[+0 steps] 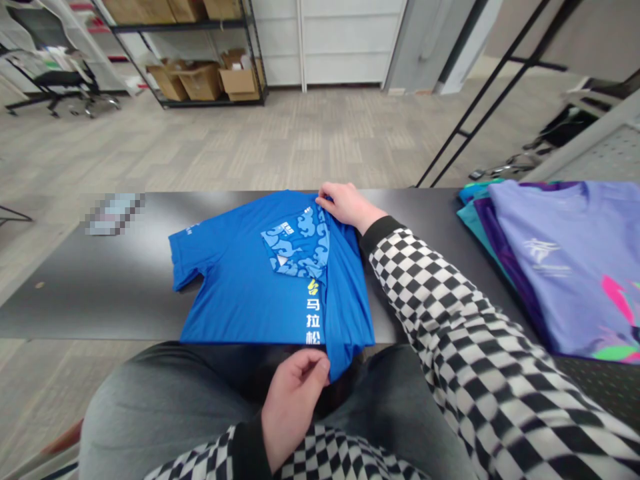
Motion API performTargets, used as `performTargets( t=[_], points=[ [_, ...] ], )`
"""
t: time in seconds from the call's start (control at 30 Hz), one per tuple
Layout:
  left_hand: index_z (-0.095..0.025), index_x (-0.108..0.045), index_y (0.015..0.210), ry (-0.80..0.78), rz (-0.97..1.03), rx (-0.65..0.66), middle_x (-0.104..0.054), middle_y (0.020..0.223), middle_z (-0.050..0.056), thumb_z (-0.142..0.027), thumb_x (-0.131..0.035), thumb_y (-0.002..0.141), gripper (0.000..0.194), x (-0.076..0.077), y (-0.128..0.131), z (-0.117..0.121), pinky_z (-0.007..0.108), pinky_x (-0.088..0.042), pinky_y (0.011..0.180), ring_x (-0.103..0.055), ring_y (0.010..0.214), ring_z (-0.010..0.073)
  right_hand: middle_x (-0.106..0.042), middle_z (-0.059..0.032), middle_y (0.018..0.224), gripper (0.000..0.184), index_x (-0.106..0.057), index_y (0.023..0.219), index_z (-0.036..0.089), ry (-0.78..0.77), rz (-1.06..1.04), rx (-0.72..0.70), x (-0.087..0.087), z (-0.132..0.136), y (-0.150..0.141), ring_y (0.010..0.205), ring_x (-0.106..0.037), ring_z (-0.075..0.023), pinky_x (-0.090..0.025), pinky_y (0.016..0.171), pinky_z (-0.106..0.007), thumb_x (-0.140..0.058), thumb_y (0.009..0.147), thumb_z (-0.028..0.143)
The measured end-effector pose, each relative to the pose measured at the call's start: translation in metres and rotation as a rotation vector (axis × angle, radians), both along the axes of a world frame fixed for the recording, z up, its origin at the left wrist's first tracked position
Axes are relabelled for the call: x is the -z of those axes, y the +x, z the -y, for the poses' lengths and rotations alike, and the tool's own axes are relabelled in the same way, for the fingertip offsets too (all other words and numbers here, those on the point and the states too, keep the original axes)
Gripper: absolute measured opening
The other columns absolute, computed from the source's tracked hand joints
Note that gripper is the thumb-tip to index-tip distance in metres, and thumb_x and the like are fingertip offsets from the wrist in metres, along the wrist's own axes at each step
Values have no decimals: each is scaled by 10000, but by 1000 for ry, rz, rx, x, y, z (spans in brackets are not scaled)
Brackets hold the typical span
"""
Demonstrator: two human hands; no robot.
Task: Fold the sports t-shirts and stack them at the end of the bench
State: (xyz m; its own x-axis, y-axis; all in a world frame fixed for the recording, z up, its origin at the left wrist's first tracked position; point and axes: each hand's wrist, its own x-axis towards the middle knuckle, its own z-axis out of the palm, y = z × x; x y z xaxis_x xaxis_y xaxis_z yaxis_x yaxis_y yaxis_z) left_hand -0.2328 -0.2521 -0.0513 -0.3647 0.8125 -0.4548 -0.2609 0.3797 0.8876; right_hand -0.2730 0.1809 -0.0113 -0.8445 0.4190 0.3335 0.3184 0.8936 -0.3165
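Note:
A blue T-shirt (240, 280) with a light-blue cloud print and white characters lies on the black table (100, 280), its right side folded over towards the middle. My right hand (345, 203) pinches the folded edge near the shirt's collar at the far side. My left hand (293, 400) grips the same folded edge at the hem, which hangs over the table's near edge above my lap. Both arms wear black-and-white checked sleeves.
A stack of shirts, lavender (575, 260) on top with purple and teal below, lies on the table's right end. A blurred-out flat item (113, 212) sits at the far left. Beyond are a shelf with cardboard boxes (200, 77), an office chair (55, 80) and a black rack frame (480, 100).

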Motion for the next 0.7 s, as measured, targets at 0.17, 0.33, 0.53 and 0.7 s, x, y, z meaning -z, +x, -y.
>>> performTargets(
  t=[0.17,0.33,0.53,0.7],
  points=[
    [-159,-804,947,-10,44,-39,-747,880,68,-565,-883,871,421,-13,5,-12,293,-526,782,-634,819,183,-835,-107,1138,231,-754,1118,219,-3,1,-8,1,0,0,1055,-752,-334,-491,990,-456,-595,1126,387],
    [-167,-758,908,-66,144,-115,-639,804,14,-499,-827,912,339,-15,18,-15,257,-442,700,-514,736,137,-834,-109,1150,232,-753,1126,221,-2,12,-9,0,1,0,1056,-751,-331,-495,1003,-460,-590,1129,386],
    [-195,-710,933,-81,209,-207,-625,853,0,-483,-785,963,299,-10,30,-16,247,-425,723,-511,768,134,-834,-113,1136,229,-750,1120,221,1,1,-8,1,1,0,1055,-751,-341,-512,1007,-479,-592,1121,387],
    [-197,-709,960,-60,257,-89,-663,862,19,-570,-813,945,387,-39,35,-19,268,-447,745,-558,784,156,-815,-125,1157,296,-725,1164,229,2,-36,-4,-2,1,-1,1105,-737,-351,-514,1038,-495,-519,1154,441]
  ],
)
